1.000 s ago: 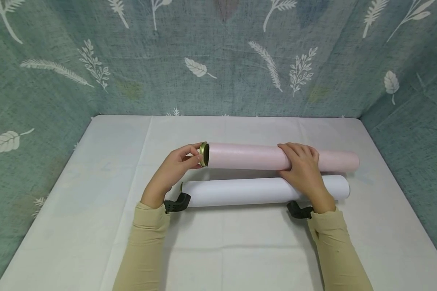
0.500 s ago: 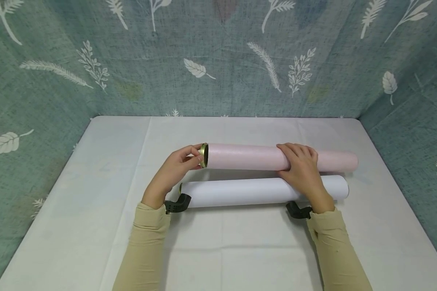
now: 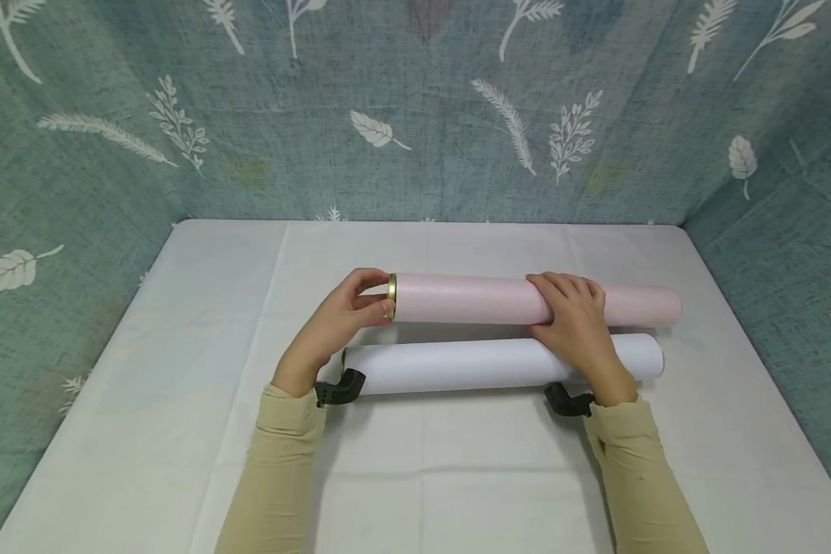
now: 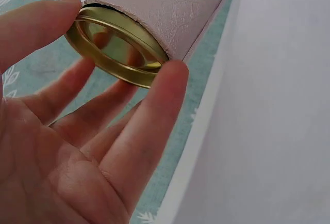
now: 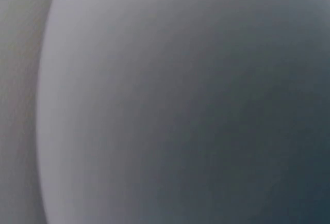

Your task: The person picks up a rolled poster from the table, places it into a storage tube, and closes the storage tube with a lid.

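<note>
A pink tube lies crosswise over the table, and my right hand grips it from above, right of its middle. At its left end sits a gold metal lid, slightly tilted in the tube's mouth with a thin dark gap along part of the edge. My left hand holds this lid by its rim between thumb and fingertips, as the left wrist view shows close up. Nearer to me lies a white tube, roughly parallel, passing under my right wrist. The right wrist view is filled by a blurred pale curved surface.
A white cloth covers the table. Green-grey fabric with white leaf prints stands around the back and both sides. Black wrist mounts hang beside both wrists, close to the white tube.
The gold lid, earlier held tilted at the pink tube's mouth, has moved right and now sits against the opening. My left fingers have spread around its rim. The right hand stays put.
</note>
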Motion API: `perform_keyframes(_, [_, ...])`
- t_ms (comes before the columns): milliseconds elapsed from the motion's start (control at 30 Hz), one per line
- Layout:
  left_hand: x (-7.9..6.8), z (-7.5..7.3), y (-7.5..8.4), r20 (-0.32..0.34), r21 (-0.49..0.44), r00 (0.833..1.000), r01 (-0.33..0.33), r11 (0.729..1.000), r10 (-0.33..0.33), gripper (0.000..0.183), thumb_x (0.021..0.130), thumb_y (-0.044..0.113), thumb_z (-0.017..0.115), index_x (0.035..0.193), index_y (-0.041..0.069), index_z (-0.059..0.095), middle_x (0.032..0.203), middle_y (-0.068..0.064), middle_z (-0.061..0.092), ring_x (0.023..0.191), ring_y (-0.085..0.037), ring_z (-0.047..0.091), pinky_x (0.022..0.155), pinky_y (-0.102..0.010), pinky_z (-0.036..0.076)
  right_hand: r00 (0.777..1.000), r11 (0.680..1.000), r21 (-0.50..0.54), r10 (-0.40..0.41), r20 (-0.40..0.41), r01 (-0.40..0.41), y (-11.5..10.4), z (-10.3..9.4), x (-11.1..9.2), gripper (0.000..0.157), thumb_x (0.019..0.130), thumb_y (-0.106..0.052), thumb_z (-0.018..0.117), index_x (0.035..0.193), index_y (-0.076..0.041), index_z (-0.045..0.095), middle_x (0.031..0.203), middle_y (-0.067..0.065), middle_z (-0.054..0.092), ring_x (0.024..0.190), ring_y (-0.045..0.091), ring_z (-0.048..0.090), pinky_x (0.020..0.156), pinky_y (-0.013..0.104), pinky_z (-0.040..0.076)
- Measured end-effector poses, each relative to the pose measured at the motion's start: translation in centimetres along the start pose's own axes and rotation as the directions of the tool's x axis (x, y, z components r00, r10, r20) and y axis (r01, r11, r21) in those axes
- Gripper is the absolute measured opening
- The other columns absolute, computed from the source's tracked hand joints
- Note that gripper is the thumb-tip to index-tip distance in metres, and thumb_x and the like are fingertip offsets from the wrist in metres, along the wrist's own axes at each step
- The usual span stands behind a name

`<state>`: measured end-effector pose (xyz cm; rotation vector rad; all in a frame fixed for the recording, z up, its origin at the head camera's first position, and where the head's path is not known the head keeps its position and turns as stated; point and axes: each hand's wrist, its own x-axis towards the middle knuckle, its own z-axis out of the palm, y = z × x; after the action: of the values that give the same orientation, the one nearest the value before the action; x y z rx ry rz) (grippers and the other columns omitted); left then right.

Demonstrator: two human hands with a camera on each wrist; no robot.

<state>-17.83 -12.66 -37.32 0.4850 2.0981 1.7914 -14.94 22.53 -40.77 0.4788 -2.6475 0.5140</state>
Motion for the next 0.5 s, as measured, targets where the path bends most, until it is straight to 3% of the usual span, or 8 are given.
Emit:
perform_keyframes(100, [0.0,-0.1,0.0,0.009,-0.012,1.000,0.004,1.000,-0.004,0.055,0.083,0.027,0.064,0.131,0.025,0.037,0.131,0.002,0.039,0.113,-0.017,0.047,0.085,-0.037,0.045,1.000,1.000,0.003,-0.004,0.000,0.004,0.0,0.0,0.0,0.069,0.063,-0.021,0.079,0.125,-0.015,0.050,0.122,0.005,0.049,0.113,0.028,0.038,0.094,0.050,0.016])
perform_keyframes(233, [-0.5,-0.2,0.5,0.031,0.012,0.999,0.032,0.999,-0.032,0.057,0.083,0.028,0.064,0.133,0.033,0.038,0.130,0.005,0.042,0.113,-0.015,0.048,0.091,-0.038,0.039,1.000,1.000,0.004,-0.010,-0.002,0.010,0.0,0.0,0.0,0.068,0.063,-0.021,0.079,0.125,-0.016,0.050,0.122,0.004,0.049,0.113,0.027,0.038,0.094,0.049,0.016])
perform_keyframes(500, [-0.9,0.1,1.5,0.074,-0.108,0.997,0.021,0.994,-0.013,0.054,0.086,0.015,0.060,0.135,0.019,0.038,0.134,-0.001,0.037,0.111,-0.023,0.050,0.088,-0.037,0.042,1.000,1.000,0.013,-0.023,-0.002,0.023,0.0,0.1,0.0,0.069,0.063,-0.021,0.079,0.125,-0.016,0.050,0.122,0.003,0.049,0.112,0.027,0.038,0.094,0.049,0.016])
